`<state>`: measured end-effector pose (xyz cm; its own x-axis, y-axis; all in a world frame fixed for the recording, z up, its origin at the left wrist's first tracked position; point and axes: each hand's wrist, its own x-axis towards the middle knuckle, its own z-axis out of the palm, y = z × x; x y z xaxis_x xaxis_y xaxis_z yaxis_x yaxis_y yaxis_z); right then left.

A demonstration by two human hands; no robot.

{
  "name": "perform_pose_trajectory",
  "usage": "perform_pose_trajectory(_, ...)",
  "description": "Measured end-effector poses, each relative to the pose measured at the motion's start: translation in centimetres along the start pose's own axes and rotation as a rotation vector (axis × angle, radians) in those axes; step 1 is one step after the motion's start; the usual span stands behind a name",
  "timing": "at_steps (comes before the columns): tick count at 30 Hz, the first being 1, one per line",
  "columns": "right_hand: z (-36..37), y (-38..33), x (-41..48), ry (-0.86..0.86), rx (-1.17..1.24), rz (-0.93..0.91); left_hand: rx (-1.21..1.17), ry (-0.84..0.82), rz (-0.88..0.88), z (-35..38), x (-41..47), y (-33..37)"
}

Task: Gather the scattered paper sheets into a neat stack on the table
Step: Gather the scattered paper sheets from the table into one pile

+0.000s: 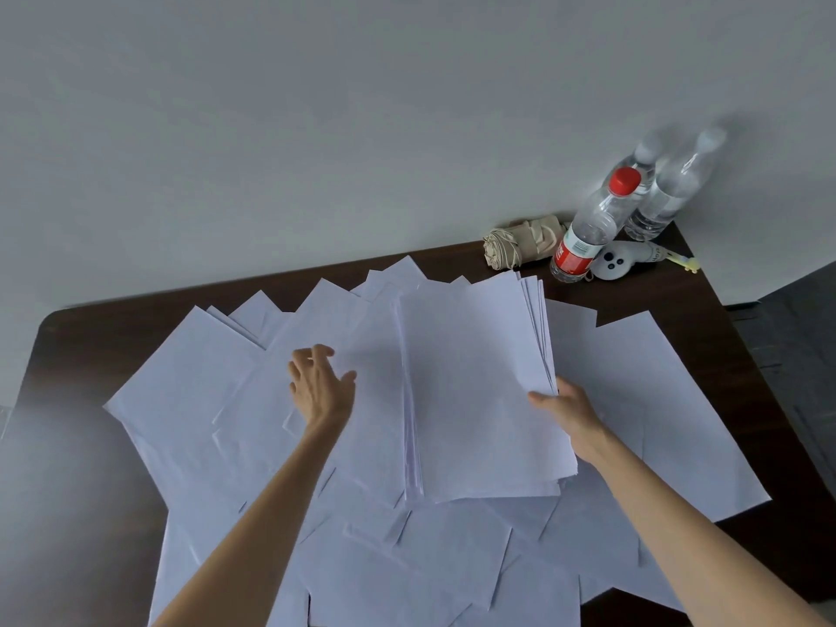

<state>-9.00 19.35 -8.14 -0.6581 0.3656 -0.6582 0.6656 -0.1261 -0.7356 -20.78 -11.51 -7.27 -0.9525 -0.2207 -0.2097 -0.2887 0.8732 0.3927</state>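
Several white paper sheets (194, 400) lie scattered and overlapping across the dark brown table (81, 337). A gathered stack of sheets (475, 391) sits in the middle, its edges only roughly aligned. My right hand (567, 411) grips the stack at its right edge, thumb on top. My left hand (319, 384) hovers with fingers spread over loose sheets just left of the stack, holding nothing.
At the table's far right corner stand a red-capped water bottle (588, 228) and two clear bottles (665, 192), beside a rolled beige cloth (515, 246) and a white controller (619, 262). A pale wall runs behind the table.
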Motion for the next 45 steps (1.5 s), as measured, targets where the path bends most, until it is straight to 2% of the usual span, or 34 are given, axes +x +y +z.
perform_pose_trajectory(4,0.4,0.2,0.0,0.036,-0.007,0.0,-0.01,-0.217,-0.128,-0.3,2.9,-2.0)
perform_pose_trajectory(9,1.0,0.2,-0.1,0.089,-0.02,0.007,-0.134,-0.375,-0.214,-0.7,4.3,-2.3)
perform_pose_trajectory(11,1.1,0.3,-0.1,0.109,-0.013,0.005,-0.214,-0.43,-0.192,-0.9,4.4,-2.1)
perform_pose_trajectory(14,1.3,0.4,-0.2,0.118,-0.018,-0.003,-0.174,-0.446,-0.057,-1.5,4.3,-1.3)
perform_pose_trajectory(16,1.4,0.6,-0.2,0.123,-0.026,0.001,-0.086,-0.371,0.049,-2.1,3.9,-1.1)
perform_pose_trajectory(21,1.7,0.7,-0.1,0.153,-0.036,0.02,0.006,0.018,0.286,-4.7,2.3,-0.5)
perform_pose_trajectory(26,1.9,0.3,-0.3,0.168,-0.058,0.03,-0.065,0.367,0.374,-8.6,2.1,0.8)
perform_pose_trajectory(29,2.1,0.0,-0.5,0.169,-0.077,0.041,-0.166,0.423,0.343,-10.8,1.7,1.8)
perform_pose_trajectory(32,2.0,-0.4,-0.7,0.165,-0.072,0.071,-0.312,0.392,0.269,-11.3,1.0,2.6)
perform_pose_trajectory(35,1.5,-0.7,-0.9,0.16,-0.045,0.116,-0.426,0.29,0.198,-9.7,-0.6,3.4)
perform_pose_trajectory(39,0.6,-0.5,-0.6,0.103,0.043,0.207,-0.455,0.094,0.124,-5.0,-4.0,4.1)
perform_pose_trajectory(45,0.0,-0.3,-0.3,0.018,0.134,0.232,-0.458,-0.069,-0.03,2.0,-7.3,4.9)
